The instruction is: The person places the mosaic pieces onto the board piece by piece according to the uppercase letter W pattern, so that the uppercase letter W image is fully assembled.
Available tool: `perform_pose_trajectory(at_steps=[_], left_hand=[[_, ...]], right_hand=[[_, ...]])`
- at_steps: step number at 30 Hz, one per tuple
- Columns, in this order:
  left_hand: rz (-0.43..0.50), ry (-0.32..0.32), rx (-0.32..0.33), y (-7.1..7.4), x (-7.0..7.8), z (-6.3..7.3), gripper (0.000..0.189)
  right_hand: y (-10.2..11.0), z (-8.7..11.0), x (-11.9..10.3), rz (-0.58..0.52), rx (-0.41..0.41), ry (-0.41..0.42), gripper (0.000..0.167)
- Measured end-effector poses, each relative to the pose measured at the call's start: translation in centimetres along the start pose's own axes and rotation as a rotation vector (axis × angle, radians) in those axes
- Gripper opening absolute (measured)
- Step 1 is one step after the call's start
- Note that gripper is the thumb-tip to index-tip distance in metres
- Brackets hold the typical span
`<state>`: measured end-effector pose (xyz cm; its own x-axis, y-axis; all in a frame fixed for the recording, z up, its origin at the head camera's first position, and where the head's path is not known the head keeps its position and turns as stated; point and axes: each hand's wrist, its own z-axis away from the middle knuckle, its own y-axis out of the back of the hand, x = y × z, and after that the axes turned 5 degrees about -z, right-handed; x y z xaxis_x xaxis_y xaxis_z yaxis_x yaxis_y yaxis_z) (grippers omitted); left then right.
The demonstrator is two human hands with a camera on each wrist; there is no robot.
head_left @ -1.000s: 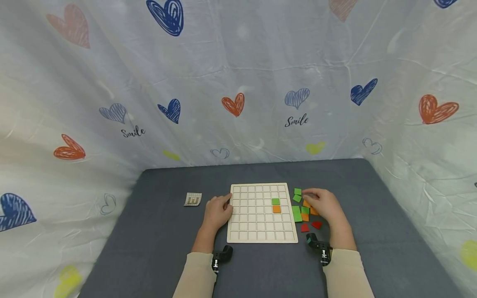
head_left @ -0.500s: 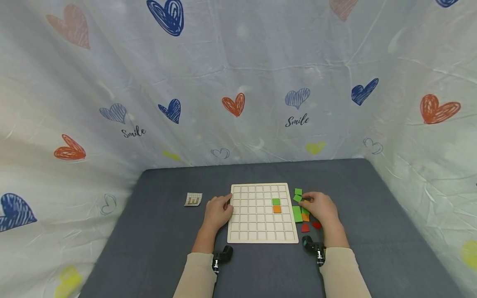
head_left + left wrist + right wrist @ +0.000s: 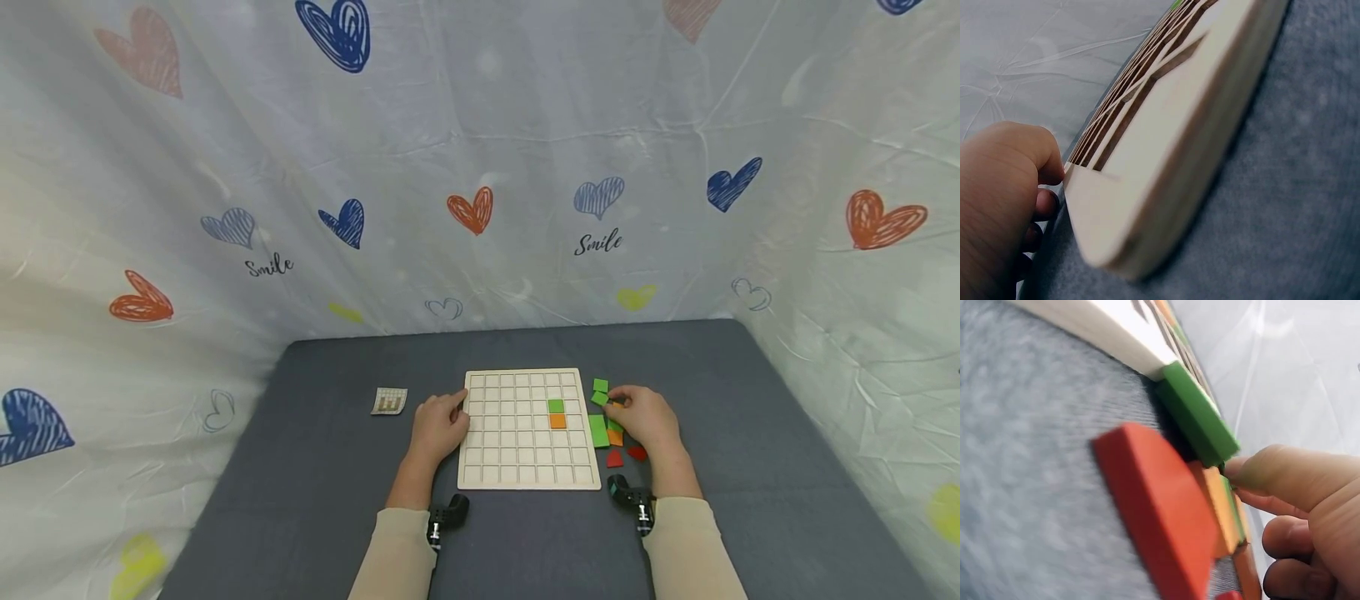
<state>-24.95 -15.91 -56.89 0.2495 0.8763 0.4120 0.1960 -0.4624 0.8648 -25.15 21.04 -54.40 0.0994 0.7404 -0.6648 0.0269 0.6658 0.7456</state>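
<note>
A pale wooden grid board lies on the table, with one green tile and one orange tile in its cells. My left hand rests at the board's left edge, a finger touching its far left corner. Right of the board, my right hand reaches into the loose pieces. Its thumb and forefinger are at a small green square, above a partly covered orange piece. Whether they pinch anything is hidden. A thick green block leans by the board edge, near the thumb.
Two red pieces lie at the near side of the pile. Another green square is at its far end. A small printed grid card lies left of the board. Behind the dark table hangs a heart-printed curtain.
My right hand has come left and closer to the board, covering some orange pieces. Over the last half second it barely moves, and the small green square shifts slightly. My left hand stays put.
</note>
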Motion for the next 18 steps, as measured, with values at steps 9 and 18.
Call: perform_pose_trajectory(at_steps=[9, 18], left_hand=[[0.002, -0.004, 0.0, 0.0, 0.0, -0.1, 0.047], [0.019, -0.019, 0.017, 0.0, -0.1, 0.1, 0.047]], right_hand=[[1.7, 0.7, -1.0, -0.086, 0.021, 0.021, 0.039], [3.3, 2.1, -3.2, -0.111, 0.0, 0.04, 0.039]])
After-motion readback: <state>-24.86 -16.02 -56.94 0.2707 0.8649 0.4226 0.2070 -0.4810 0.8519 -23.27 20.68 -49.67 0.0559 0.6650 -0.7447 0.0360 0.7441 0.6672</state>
